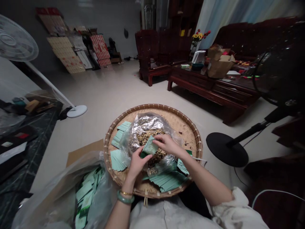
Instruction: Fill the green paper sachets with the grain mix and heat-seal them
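Observation:
Between my two hands is a small pale-green packet (150, 146), held over a clear plastic bag (145, 122) of mixed dried bits (145, 138). My left hand (138, 161) grips the packet's lower left side, thumb in front. At its upper right edge, my right hand (166, 143) pinches with thumb and fingers. The bag lies in a round woven bamboo tray (190, 127) in front of me. Fanned green packets (166, 182) are spread along the tray's near edge, and more green packets (118, 160) lie in stacks at its left side.
Left of the tray, a large plastic bag (59, 178) holds many green packets, beside a cardboard piece (83, 152). A white fan (77, 111) stands far left and a black fan (227, 149) at right. Beyond are a wooden coffee table (202, 86) and a wooden chair (147, 51).

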Available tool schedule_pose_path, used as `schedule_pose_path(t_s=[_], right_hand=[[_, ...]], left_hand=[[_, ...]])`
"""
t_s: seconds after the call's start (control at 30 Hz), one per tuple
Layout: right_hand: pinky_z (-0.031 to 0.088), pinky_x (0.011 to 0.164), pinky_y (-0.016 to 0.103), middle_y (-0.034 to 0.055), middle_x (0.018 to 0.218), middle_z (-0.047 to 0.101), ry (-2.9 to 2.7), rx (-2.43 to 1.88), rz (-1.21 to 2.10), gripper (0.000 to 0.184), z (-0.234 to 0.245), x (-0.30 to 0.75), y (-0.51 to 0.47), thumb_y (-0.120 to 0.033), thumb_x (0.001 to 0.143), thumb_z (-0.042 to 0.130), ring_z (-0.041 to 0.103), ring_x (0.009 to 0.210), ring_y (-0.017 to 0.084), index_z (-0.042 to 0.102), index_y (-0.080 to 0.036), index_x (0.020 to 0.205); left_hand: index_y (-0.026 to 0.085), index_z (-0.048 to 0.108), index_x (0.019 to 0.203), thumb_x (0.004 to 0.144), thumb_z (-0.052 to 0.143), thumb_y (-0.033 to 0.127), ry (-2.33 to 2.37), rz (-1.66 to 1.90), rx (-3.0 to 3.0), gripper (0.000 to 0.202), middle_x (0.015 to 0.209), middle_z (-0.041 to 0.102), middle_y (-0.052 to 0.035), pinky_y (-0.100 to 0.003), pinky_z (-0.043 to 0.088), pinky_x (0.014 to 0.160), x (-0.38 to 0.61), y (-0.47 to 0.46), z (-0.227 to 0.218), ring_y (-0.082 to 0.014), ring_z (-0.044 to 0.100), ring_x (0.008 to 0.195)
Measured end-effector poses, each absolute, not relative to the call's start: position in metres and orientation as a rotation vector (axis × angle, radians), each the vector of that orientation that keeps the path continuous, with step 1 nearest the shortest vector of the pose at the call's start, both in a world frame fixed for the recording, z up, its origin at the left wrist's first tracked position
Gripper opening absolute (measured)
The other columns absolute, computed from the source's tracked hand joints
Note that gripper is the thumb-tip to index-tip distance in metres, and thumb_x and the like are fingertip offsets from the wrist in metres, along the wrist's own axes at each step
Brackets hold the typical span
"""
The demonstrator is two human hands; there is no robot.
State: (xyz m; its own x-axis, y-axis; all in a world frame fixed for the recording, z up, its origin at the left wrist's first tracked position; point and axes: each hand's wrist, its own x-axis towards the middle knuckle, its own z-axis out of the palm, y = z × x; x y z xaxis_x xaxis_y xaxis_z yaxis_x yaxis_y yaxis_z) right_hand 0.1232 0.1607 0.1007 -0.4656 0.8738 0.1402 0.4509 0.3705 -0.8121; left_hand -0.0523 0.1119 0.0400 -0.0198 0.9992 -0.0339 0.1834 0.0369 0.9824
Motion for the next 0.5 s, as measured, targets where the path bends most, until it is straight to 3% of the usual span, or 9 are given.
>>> schedule_pose_path(t_s=[0.1,0.2,0.37,0.5], right_hand=[[0.028,0.048,0.020,-0.0029,0.056,0.048,-1.899,-1.141,1.205,0.027,0.100,0.129,0.164,-0.032,0.084,0.051,0.039,0.052,0.009,0.061,-0.013,0.068],[0.030,0.048,0.020,-0.0018,0.058,0.052,-1.770,-1.124,1.350,0.027,0.096,0.132,0.166,-0.036,0.080,0.058,0.041,0.051,0.008,0.064,-0.012,0.072],[0.037,0.050,0.021,-0.0005,0.058,0.058,-1.743,-1.094,1.444,0.025,0.093,0.131,0.163,-0.036,0.074,0.065,0.048,0.052,0.009,0.067,-0.012,0.070],[0.043,0.050,0.021,-0.0009,0.062,0.059,-1.660,-1.082,1.509,0.023,0.090,0.125,0.158,-0.035,0.070,0.068,0.053,0.053,0.010,0.065,-0.013,0.076]], left_hand=[[0.012,0.071,0.081,0.057,0.077,0.029,1.302,1.009,1.213,0.029,0.072,0.070,-0.0035,-0.028,0.046,0.066,-0.055,0.110,0.046,-0.0180,0.060,0.066],[0.012,0.072,0.074,0.054,0.079,0.027,1.231,0.974,1.131,0.027,0.066,0.069,-0.0024,-0.025,0.044,0.060,-0.056,0.109,0.047,-0.0155,0.058,0.059],[0.013,0.072,0.093,0.063,0.075,0.035,1.066,0.987,0.983,0.037,0.081,0.073,-0.0065,-0.026,0.046,0.068,-0.058,0.110,0.048,-0.0175,0.062,0.073],[0.011,0.074,0.086,0.065,0.074,0.038,1.113,0.975,0.942,0.034,0.071,0.072,-0.0055,-0.023,0.044,0.059,-0.055,0.111,0.051,-0.0143,0.059,0.062]])
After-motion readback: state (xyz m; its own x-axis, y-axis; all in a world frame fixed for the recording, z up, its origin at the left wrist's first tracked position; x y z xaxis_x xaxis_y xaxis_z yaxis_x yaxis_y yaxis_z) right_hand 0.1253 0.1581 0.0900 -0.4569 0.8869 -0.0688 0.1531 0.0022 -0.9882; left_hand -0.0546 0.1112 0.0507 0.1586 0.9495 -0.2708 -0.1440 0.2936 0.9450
